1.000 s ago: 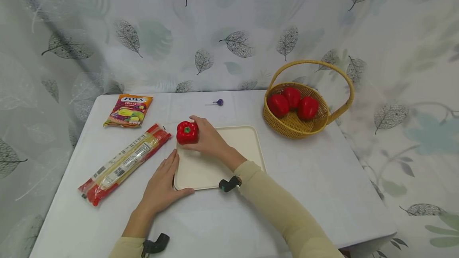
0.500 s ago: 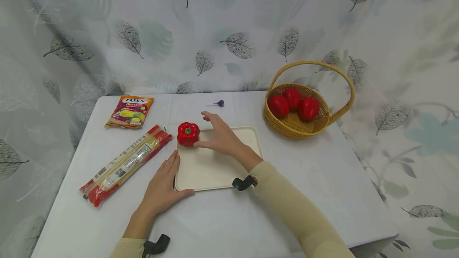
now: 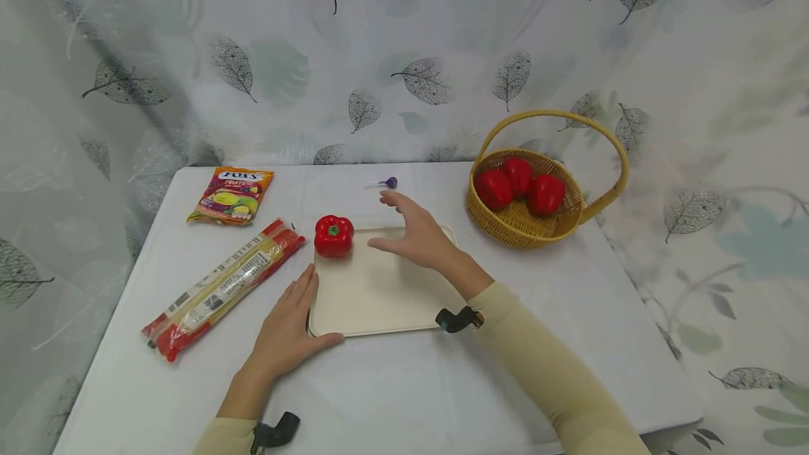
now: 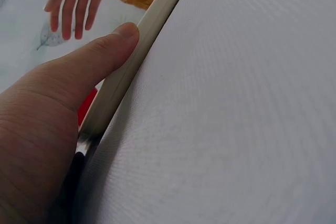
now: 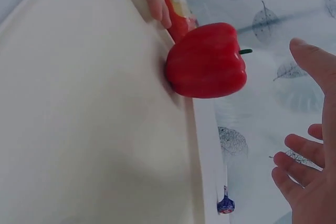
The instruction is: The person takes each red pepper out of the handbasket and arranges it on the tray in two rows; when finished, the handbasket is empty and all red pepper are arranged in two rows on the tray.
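Note:
A red bell pepper (image 3: pixel 333 236) with a green stem stands upright in the far left corner of a cream tray (image 3: pixel 385 293). My right hand (image 3: pixel 420 234) hovers over the tray's far right part, fingers spread, apart from the pepper. In the right wrist view the same pepper (image 5: pixel 207 61) sits on the tray by its rim, with a gap between it and my fingers. My left hand (image 3: pixel 287 325) rests against the tray's near left corner, fingers straight along the left side. Its thumb (image 4: pixel 100 59) lies against the front rim.
A wicker basket (image 3: pixel 524 230) with a tall handle holds 3 red peppers at the back right. A purple lollipop (image 3: pixel 390 182) lies behind the tray. Left of it are a noodle packet (image 3: pixel 224 290) and a FOX'S candy bag (image 3: pixel 232 195). A leaf-patterned curtain (image 3: pixel 411 55) hangs behind the table.
My right hand has let go of the bell pepper and moved right, away from it. The pepper stays in the tray's corner. My left hand keeps its place.

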{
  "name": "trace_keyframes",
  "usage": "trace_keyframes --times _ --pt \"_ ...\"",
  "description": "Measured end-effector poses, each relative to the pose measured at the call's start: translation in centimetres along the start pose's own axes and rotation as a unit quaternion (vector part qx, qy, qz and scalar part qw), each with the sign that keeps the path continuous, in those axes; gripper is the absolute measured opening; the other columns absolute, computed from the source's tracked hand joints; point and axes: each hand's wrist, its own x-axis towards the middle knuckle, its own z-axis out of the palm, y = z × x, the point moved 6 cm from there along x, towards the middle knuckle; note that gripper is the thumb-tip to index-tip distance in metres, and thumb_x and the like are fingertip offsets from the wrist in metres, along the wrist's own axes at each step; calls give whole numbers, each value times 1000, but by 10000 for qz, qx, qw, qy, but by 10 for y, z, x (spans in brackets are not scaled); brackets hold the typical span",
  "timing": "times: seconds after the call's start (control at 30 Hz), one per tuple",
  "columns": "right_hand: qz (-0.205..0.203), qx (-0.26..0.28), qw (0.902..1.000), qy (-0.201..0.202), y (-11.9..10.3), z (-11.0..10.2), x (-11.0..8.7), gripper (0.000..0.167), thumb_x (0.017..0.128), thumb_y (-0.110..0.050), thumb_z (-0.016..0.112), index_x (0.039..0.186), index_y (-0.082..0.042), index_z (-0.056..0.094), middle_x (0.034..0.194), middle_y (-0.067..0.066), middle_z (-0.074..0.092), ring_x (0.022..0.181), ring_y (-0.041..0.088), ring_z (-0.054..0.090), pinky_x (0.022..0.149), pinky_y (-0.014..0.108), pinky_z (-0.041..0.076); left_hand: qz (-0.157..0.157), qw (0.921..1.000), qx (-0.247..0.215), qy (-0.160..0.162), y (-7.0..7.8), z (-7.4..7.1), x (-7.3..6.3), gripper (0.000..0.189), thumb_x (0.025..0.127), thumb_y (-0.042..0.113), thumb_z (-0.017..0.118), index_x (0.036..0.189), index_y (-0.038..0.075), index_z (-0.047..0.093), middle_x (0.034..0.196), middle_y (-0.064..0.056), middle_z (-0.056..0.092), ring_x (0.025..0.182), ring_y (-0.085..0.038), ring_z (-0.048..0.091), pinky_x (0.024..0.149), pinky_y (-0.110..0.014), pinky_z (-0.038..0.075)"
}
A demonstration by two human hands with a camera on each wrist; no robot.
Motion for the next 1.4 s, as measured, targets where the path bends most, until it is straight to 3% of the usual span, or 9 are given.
trace_keyframes --times 0.3,0.63,1.17,1.4 --pt "222 64 9995 197 10 -28 -6 90 92 -46 87 165 -14 44 158 6 56 143 24 54 118 44 48 27 10000 4 13 -1 0 0 136 79 88 72 173 5 21 182 -3 9 164 -35 19 130 -57 23" --pt "-10 -146 9976 671 23 -61 -15 80 94 -33 87 159 -5 50 155 11 58 139 25 57 118 40 48 16 10000 3 -1 0 1 0 135 79 85 76 173 5 21 182 -5 10 164 -34 19 131 -56 22" --pt "167 -484 9897 1334 50 -111 -34 69 93 -25 87 151 -3 57 143 15 65 129 33 63 112 49 53 67 10000 -64 19 0 0 -1 135 79 87 74 173 4 22 182 -5 10 164 -36 20 131 -56 22" --pt "365 -475 9852 1604 66 -136 -41 67 94 -28 87 150 -4 59 143 17 65 131 33 62 113 53 52 62 10000 -65 40 -1 -1 -1 135 79 88 72 173 5 23 182 -4 9 164 -36 20 130 -56 23"
